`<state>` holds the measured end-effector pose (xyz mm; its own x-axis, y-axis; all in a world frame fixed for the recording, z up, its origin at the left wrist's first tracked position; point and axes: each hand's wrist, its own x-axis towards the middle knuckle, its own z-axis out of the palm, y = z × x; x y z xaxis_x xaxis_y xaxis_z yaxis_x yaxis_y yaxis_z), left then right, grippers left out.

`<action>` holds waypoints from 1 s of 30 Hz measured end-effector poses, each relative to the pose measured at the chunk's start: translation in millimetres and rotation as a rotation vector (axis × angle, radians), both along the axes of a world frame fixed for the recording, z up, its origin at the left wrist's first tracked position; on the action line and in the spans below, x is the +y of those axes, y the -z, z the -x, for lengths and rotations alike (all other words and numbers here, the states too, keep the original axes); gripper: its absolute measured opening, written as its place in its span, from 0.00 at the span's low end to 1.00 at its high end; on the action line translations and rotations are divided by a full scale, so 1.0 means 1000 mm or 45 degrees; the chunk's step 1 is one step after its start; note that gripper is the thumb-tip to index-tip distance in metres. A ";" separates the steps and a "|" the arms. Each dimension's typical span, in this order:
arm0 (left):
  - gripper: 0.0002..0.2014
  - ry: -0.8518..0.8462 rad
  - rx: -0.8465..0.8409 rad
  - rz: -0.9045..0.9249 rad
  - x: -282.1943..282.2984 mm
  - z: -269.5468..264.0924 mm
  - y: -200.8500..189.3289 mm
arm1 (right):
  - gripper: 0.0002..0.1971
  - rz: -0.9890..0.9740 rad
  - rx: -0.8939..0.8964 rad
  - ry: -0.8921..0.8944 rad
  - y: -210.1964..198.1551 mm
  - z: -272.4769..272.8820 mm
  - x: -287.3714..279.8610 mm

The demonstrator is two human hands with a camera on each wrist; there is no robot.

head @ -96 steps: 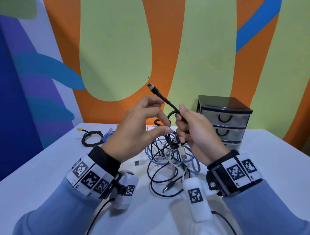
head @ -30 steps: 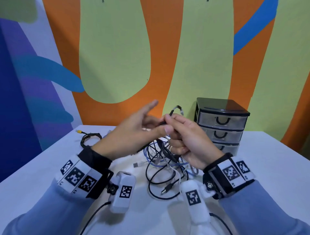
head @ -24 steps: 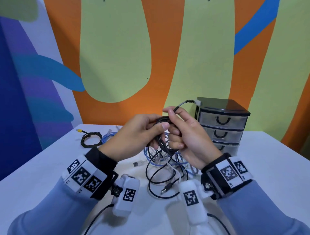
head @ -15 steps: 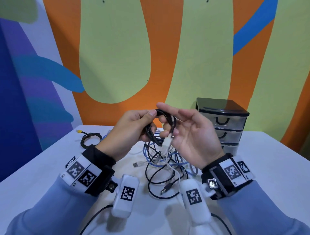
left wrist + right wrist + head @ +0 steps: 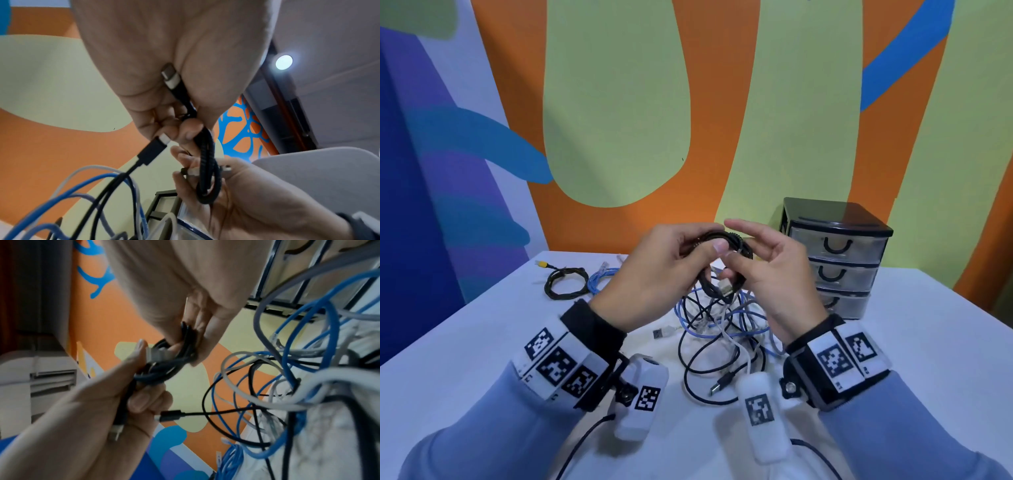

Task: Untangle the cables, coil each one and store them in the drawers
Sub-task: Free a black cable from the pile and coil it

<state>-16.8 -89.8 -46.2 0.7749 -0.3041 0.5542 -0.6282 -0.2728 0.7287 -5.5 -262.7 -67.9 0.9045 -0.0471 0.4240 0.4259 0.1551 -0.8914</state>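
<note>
A black braided cable (image 5: 736, 240), wound into a small coil, is held up above the table between both hands. My left hand (image 5: 703, 240) grips the coil's left side, thumb on top; one metal plug (image 5: 170, 76) of the cable lies in its palm. My right hand (image 5: 739, 246) pinches the coil's right side with thumb and lower fingers, index finger stretched over it. The cable's USB plug (image 5: 726, 286) hangs at the coil's bottom. Below them a tangle (image 5: 722, 329) of blue, white, grey and black cables lies on the table. The three-drawer unit (image 5: 835, 253) stands right, all drawers closed.
A coiled black cable with a yellow tip (image 5: 566, 281) and a coiled blue cable (image 5: 602, 279) lie at the far left of the white table (image 5: 482, 342). A thin black cable's plug (image 5: 152, 151) rises from the tangle beside my left fingers. The painted wall is close behind.
The black cable has been wound from a loose length into a tight coil. In the last half second my right hand closed back onto the coil, and the plug end now hangs at its bottom.
</note>
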 end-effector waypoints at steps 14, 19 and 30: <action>0.05 -0.277 -0.199 -0.038 0.020 -0.018 0.001 | 0.17 0.324 0.025 -0.077 -0.008 0.001 -0.014; 0.04 -0.235 -0.149 -0.091 0.024 -0.016 -0.002 | 0.21 0.405 -0.011 0.034 -0.007 0.002 -0.011; 0.04 -0.335 -0.096 0.130 0.046 -0.022 -0.012 | 0.22 0.492 -0.128 0.035 -0.002 -0.003 -0.006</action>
